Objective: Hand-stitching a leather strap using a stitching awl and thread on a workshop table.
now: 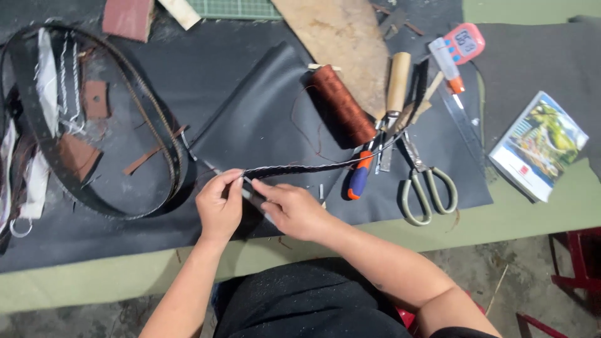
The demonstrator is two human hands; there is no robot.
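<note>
My left hand point(219, 206) pinches the near end of a thin dark braided leather strap point(313, 168) between thumb and forefinger. The strap runs right across a black leather sheet point(263, 119) toward the tools. My right hand point(291, 209) sits right beside the left and grips a slim metal tool point(250, 193) pressed against the strap's end. Both hands hover over the front of the black sheet, close to the table's near edge.
A spool of brown thread point(343, 105), an orange-and-blue handled tool point(360, 178), a wooden-handled tool point(397, 81), scissors point(427, 188), a metal ruler point(463, 125) and a glue bottle point(447, 62) lie right. A looped belt point(150, 119) and leather scraps lie left. A booklet point(538, 145) rests far right.
</note>
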